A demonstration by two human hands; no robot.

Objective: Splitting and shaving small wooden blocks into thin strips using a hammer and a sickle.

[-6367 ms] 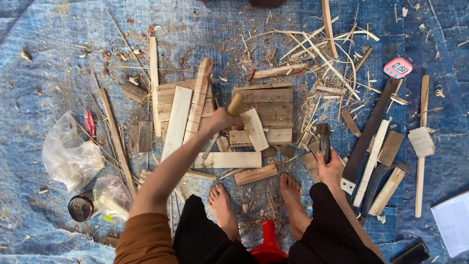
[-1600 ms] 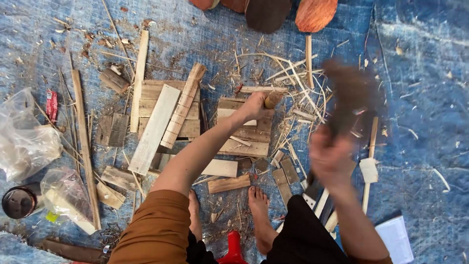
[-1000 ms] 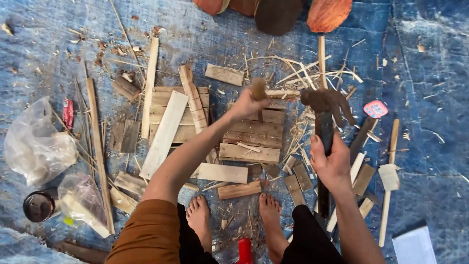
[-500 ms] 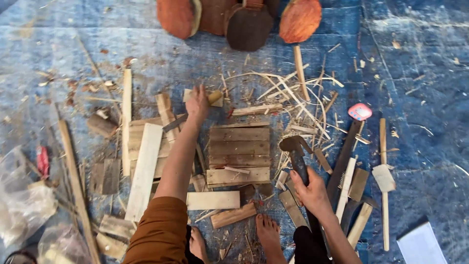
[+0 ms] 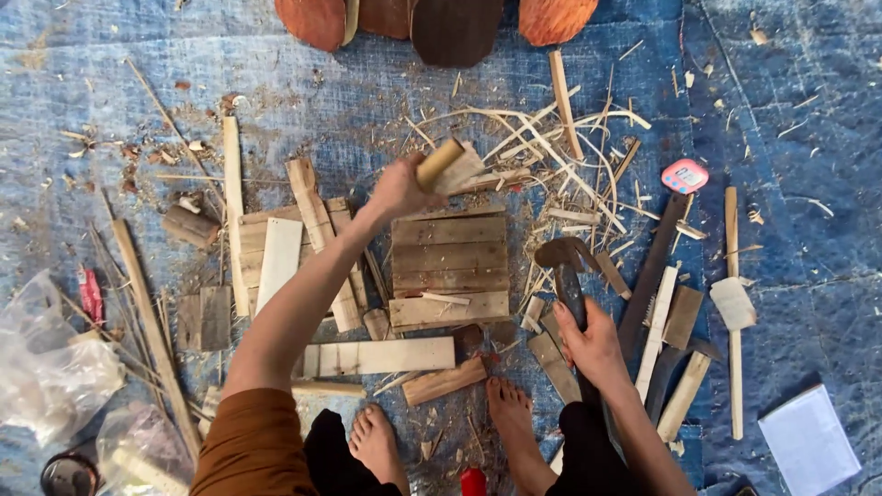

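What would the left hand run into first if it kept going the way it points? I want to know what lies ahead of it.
The left hand, gripping a short wooden stick, points up and right. First in that line looks to be the heap of pale wood shavings, though height above them is unclear.

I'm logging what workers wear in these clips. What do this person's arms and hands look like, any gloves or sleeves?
No gloves: both the left hand and the right hand are bare, with no rings, watch or bands visible. The left arm wears a rust-brown sleeve ending near the elbow, the forearm bare. The right forearm is bare too; its upper arm is out of frame.
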